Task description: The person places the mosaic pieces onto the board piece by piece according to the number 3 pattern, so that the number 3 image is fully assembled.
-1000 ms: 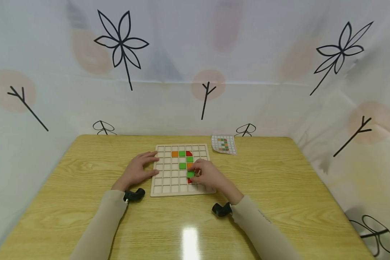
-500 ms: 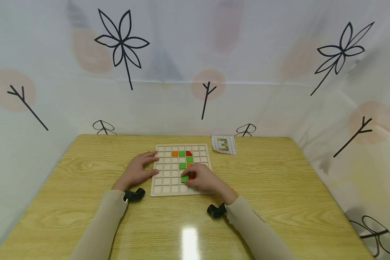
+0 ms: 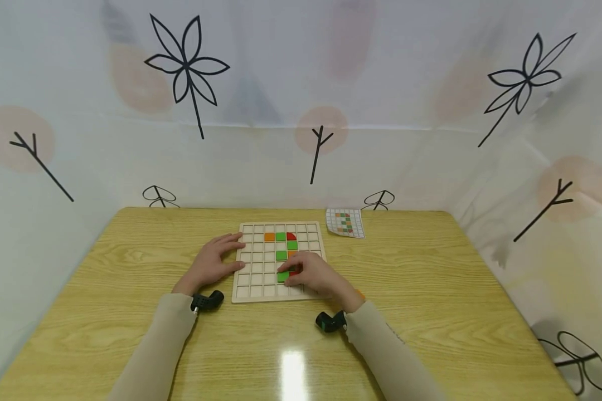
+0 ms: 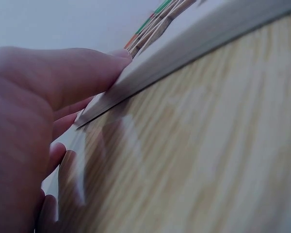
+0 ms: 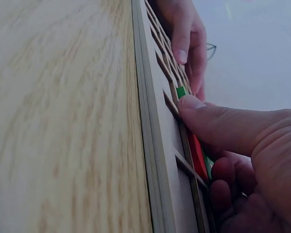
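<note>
A pale wooden grid board (image 3: pixel 257 295) lies on the table. My right hand (image 3: pixel 317 273) is over its lower middle, thumb and fingers pinching a green square tile (image 3: pixel 283 277) at a cell left of a red tile (image 5: pixel 198 155). In the right wrist view the thumb covers part of the green tile (image 5: pixel 181 91). Higher on the board are an orange tile (image 3: pixel 269 236), a red rounded tile (image 3: pixel 291 236), several green tiles and another orange one, partly hidden by the hand. My left hand (image 3: pixel 213 262) touches the board's left edge with extended fingers.
A small printed sheet (image 3: pixel 345 223) with a coloured grid pattern lies behind the board to the right. Something orange (image 3: pixel 362 293) shows beside my right wrist, mostly hidden. A patterned cloth (image 3: pixel 261 167) hangs behind the wooden table (image 3: pixel 411 267).
My right hand has shifted left across the board, and a green tile in its fingers now sits left of the red one. The left hand has stayed in place.
</note>
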`<state>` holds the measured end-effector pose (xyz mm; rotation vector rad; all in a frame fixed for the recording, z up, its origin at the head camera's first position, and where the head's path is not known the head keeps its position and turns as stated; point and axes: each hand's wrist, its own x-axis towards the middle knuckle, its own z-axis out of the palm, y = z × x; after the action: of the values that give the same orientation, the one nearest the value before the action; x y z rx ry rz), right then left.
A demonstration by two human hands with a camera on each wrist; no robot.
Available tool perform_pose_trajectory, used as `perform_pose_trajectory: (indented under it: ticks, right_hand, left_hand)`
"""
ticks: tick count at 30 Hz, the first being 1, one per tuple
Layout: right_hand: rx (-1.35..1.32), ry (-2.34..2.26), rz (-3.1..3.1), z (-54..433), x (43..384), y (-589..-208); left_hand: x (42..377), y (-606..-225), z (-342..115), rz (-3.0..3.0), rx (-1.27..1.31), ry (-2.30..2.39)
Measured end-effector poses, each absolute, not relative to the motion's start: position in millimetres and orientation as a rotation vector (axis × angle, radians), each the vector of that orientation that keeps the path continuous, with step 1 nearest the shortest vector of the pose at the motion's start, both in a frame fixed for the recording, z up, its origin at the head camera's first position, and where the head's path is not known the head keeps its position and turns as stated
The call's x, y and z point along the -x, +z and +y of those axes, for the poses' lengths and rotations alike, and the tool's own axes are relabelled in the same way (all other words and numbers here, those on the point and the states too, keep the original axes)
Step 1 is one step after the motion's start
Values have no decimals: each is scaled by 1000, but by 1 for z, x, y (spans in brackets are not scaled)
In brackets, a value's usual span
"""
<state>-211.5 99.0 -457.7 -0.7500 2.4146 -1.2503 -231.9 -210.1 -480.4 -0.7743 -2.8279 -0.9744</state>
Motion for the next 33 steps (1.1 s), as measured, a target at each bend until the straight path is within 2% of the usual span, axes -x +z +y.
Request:
perform_pose_trajectory:
  ticks: [33]
  right_hand:
    - [788, -1301, 2467, 108, 212, -447]
  left_hand:
    - [231, -480, -210, -2814, 779, -968]
